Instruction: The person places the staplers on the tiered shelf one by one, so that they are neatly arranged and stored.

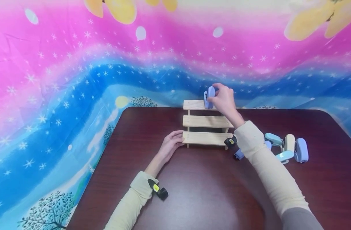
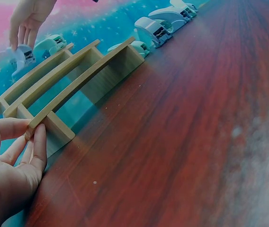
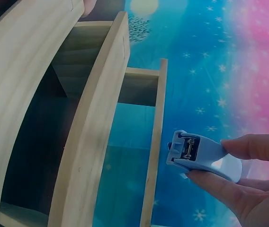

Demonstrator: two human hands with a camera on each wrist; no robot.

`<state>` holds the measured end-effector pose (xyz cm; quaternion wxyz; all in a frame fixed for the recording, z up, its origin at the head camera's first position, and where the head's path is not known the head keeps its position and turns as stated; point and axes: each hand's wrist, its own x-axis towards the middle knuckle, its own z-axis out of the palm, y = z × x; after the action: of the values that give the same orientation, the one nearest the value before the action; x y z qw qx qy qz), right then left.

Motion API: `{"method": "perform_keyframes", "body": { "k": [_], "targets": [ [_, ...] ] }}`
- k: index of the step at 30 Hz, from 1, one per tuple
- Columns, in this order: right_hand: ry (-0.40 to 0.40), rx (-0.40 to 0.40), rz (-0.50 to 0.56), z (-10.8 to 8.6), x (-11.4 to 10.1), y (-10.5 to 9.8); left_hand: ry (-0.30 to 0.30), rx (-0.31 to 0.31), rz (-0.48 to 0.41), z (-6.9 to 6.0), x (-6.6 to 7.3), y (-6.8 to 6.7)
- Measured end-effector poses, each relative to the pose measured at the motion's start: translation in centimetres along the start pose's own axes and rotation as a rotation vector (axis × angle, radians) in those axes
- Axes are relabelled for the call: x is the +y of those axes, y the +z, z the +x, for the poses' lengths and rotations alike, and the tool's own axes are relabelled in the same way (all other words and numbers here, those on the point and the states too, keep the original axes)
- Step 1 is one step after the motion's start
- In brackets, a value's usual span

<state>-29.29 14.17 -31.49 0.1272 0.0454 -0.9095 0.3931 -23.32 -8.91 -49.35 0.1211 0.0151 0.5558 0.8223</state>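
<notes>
A three-tier wooden shelf stands on the table. My left hand pinches the left end of its lowest board between thumb and fingers. With thumb and fingertips my right hand grips a light blue-purple stapler at the top board. Whether it touches the board I cannot tell. In the left wrist view, a pale green stapler shows beside the held one, near the top board's far end.
Right of the shelf, several staplers lie on the dark table: a cream one, a blue-purple one and teal ones among them. My right forearm partly covers the group. A patterned cloth hangs behind the table.
</notes>
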Motion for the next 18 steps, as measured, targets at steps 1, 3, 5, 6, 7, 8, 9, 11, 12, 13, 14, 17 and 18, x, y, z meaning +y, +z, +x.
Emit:
{"method": "perform_keyframes", "body": {
  "k": [1,3,5,6,7,8,9,11,12,13,14,17,18],
  "targets": [
    [0.0,-0.002,-0.005,0.2,0.0,0.1,-0.002,0.0,0.0,0.0,0.0,0.0],
    [-0.002,-0.003,-0.023,0.5,0.0,0.3,0.0,-0.003,0.002,0.0,0.0,0.1],
    [-0.004,-0.006,-0.037,0.8,0.0,0.4,0.003,-0.005,0.002,0.0,0.0,0.1],
    [-0.004,-0.008,-0.045,0.9,0.0,0.4,0.004,-0.006,0.002,0.0,0.0,0.1],
    [-0.004,-0.011,-0.056,1.0,-0.1,0.4,0.004,-0.006,0.002,0.0,0.1,0.2],
    [-0.007,-0.018,-0.072,1.1,-0.1,0.5,0.004,-0.006,0.002,-0.1,0.1,0.2],
    [-0.009,-0.028,-0.085,1.1,-0.1,0.5,0.004,-0.004,0.002,-0.1,0.1,0.2],
    [-0.017,-0.042,-0.112,1.2,-0.1,0.6,0.001,-0.002,0.0,-0.1,0.2,0.3],
    [-0.02,-0.045,-0.126,1.2,0.0,0.7,0.0,-0.002,0.001,-0.2,0.2,0.3],
    [-0.023,-0.044,-0.137,1.2,0.1,0.8,0.001,-0.004,0.001,-0.2,0.2,0.3],
    [-0.023,-0.045,-0.141,1.2,0.3,0.8,0.001,-0.005,0.002,-0.2,0.3,0.3],
    [-0.006,-0.042,-0.098,1.2,0.8,1.0,0.0,0.001,0.004,-0.3,0.3,0.2],
    [0.004,-0.043,-0.074,1.2,0.9,1.0,0.0,0.002,0.006,-0.3,0.2,0.1]
  ]
}}
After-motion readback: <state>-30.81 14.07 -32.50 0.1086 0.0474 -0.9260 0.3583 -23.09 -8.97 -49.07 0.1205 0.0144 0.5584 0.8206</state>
